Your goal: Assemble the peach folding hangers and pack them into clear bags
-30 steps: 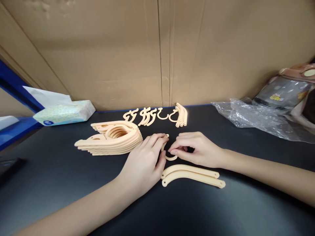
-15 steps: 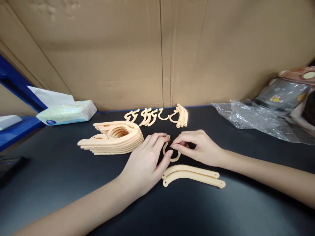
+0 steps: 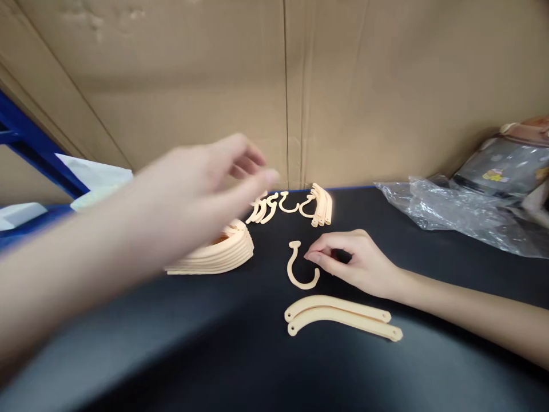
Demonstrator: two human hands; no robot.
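My left hand (image 3: 218, 183), blurred by motion, is raised above the stack of plastic hanger bodies (image 3: 231, 257); its thumb is apart from the curled fingers and nothing shows between them. My right hand (image 3: 358, 263) rests on the table with thumb and fingertips pinched together; whether something small is in them is hidden. Just left of those fingertips a cream hanger hook (image 3: 293, 274) lies flat. Two curved hanger arms (image 3: 338, 312) lie side by side nearer to me, each with a small hole at the end.
At the back of the black table (image 3: 266, 360) lie several more hooks (image 3: 263, 209) and a bundle of hanger arms (image 3: 321, 206). A tissue pack (image 3: 96, 177) is at left, partly hidden by my forearm. Clear plastic wrap (image 3: 446, 206) and a bottle (image 3: 497, 166) are at right. Cardboard (image 3: 214, 74) stands behind.
My left hand has left the hook and lifted up and to the left, over the stack. The hook now lies uncovered. My right hand has barely moved.
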